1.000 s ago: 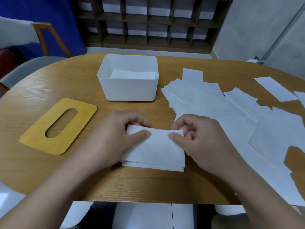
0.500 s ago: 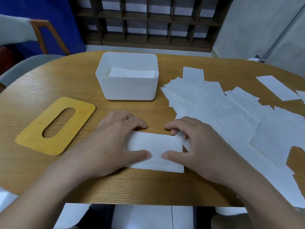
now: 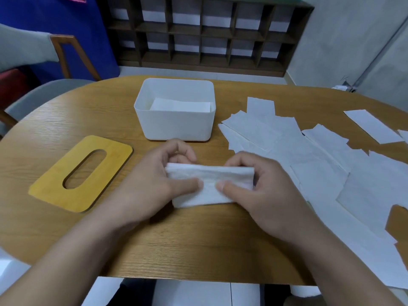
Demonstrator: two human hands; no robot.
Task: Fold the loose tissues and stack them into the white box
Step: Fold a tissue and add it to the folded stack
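A folded white tissue (image 3: 209, 184) is held just above the wooden table (image 3: 198, 246) in front of me. My left hand (image 3: 152, 184) pinches its left end, thumb on top and fingers behind. My right hand (image 3: 262, 191) pinches the right end the same way. The far edge of the tissue is lifted. The white box (image 3: 176, 127) stands just beyond the hands with folded tissues (image 3: 180, 106) lying inside. Several loose tissues (image 3: 309, 155) are spread flat over the right half of the table.
A yellow wooden lid with an oval slot (image 3: 81, 173) lies flat to the left of my hands. A grey chair (image 3: 44, 91) stands at the table's far left. A dark wooden shelf unit (image 3: 209, 34) lines the back wall.
The tissue lay pressed flat on the table under both hands half a second ago. Now both hands pinch its ends and have raised its far edge off the table.
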